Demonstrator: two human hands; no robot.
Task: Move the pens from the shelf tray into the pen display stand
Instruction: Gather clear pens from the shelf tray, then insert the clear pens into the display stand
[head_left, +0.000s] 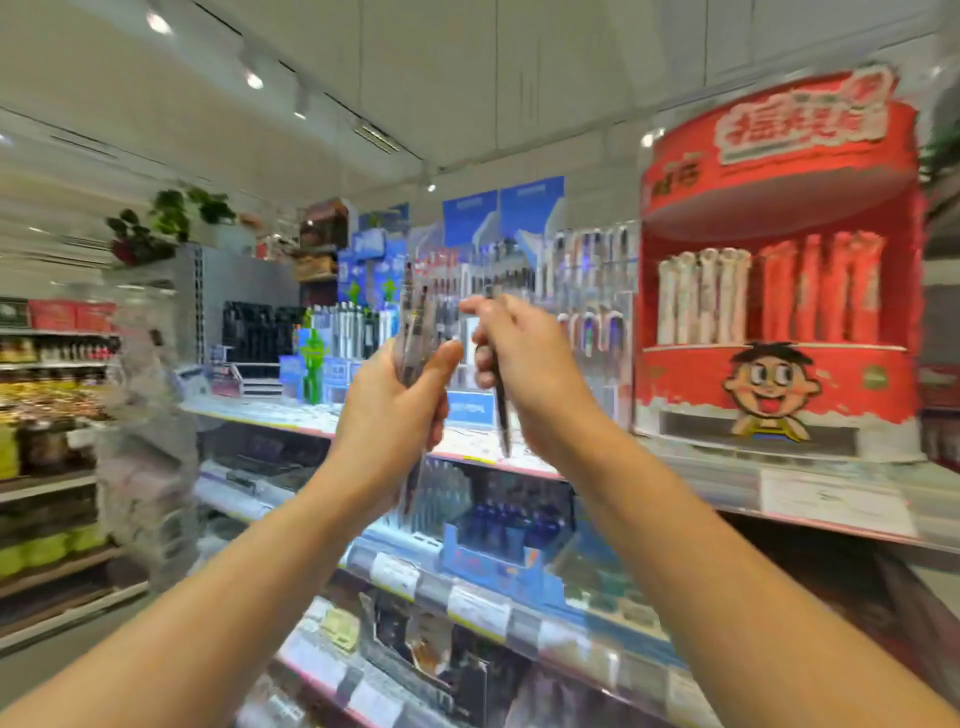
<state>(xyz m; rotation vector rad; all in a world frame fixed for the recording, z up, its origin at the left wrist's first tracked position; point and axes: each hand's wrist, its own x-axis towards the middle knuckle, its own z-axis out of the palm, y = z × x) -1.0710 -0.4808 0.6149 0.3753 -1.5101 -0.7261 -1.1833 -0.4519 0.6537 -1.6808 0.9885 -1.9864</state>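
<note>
My left hand (402, 400) grips a bundle of clear-barrelled pens (415, 317) upright, their tips sticking up above my thumb and their lower ends showing below my palm. My right hand (524, 358) pinches a single dark pen (501, 410), held nearly vertical, its lower end hanging below my fingers. Both hands are raised in front of the clear pen display stand (587, 291) on the top shelf, which holds rows of upright pens. The picture is blurred by motion. I cannot make out the shelf tray.
A big red cartoon snack display (779, 291) stands to the right of the pen stand. Blue and green stationery boxes (322, 353) sit to its left. Lower shelves (467, 597) with price tags and boxed goods run below my arms. An aisle of bottles (47, 415) lies at far left.
</note>
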